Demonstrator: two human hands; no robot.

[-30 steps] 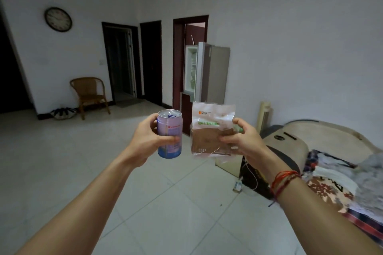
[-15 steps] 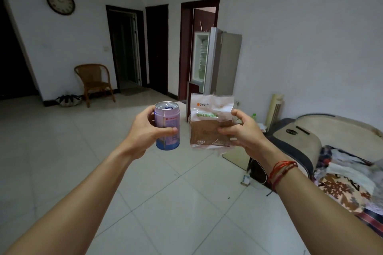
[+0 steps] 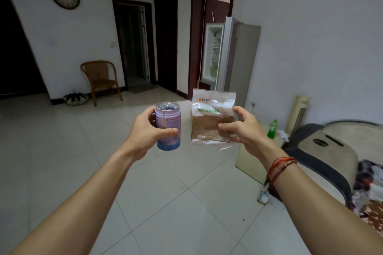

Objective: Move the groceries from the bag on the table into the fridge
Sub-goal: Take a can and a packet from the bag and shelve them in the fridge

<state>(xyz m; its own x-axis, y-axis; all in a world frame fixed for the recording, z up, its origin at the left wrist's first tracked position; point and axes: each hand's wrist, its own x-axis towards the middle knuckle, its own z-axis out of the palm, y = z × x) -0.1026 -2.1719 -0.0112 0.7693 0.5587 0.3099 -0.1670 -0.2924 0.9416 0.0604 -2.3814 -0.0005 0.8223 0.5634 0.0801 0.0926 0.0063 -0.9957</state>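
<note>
Carrying two items toward the fridge [image 3: 241,58] is the step in hand. The fridge stands against the far wall with its compartment open, well apart from both hands.

**Hand state**
- Left hand [image 3: 145,130]: fingers and thumb are wrapped round a purple can [image 3: 168,125], held upright, short of the fridge and to its left.
- Right hand [image 3: 243,130]: thumb and fingers pinch a clear packet [image 3: 211,118] of brown contents by its right side, directly in front of the fridge's lower part.

The bag and the table are not in view.

**Hazards from this point**
1. Packet slip. The grip takes only one side of a smooth film wrapper; a swing of the arm may pull it free.
2. Can tilt. Whether the top is sealed cannot be told; if it is open, tipping it spills liquid on the tiles.
3. Trip. A power strip [image 3: 262,194] lies on the floor in front of the fridge and to its right, beside a low cabinet [image 3: 248,163]; a path drifting right meets both.
4. Knock-over. A green bottle [image 3: 272,129] stands on that cabinet, to the right of the fridge, within sweep of the right elbow.
5. Placement. Both hands are occupied and the shelves appear partly stocked, so free space cannot be judged from this range.
</note>
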